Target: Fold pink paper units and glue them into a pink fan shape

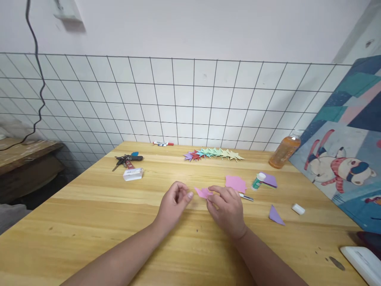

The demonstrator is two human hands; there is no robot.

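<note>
A small folded piece of pink paper (pixel 203 192) is pinched between the thumb and fingers of my right hand (pixel 228 208), just above the wooden table. To its left, my left hand (pixel 174 202) is apart from the paper, its fingers curled and the thumb pointing toward it. What lies inside those curled fingers, if anything, is hidden. Right behind my right hand lies a pink paper sheet (pixel 235 183), with a pen-like craft knife (pixel 246 197) beside it. A folded purple paper triangle (pixel 276 215) rests farther right.
Along the back lies a row of folded coloured paper pieces (pixel 214 153), near a marker (pixel 163 143). Keys (pixel 127 159) and a white box (pixel 133 174) sit left. Right are a glue stick (pixel 258 181), purple paper (pixel 269 180), an eraser (pixel 298 209) and an orange bottle (pixel 284 151).
</note>
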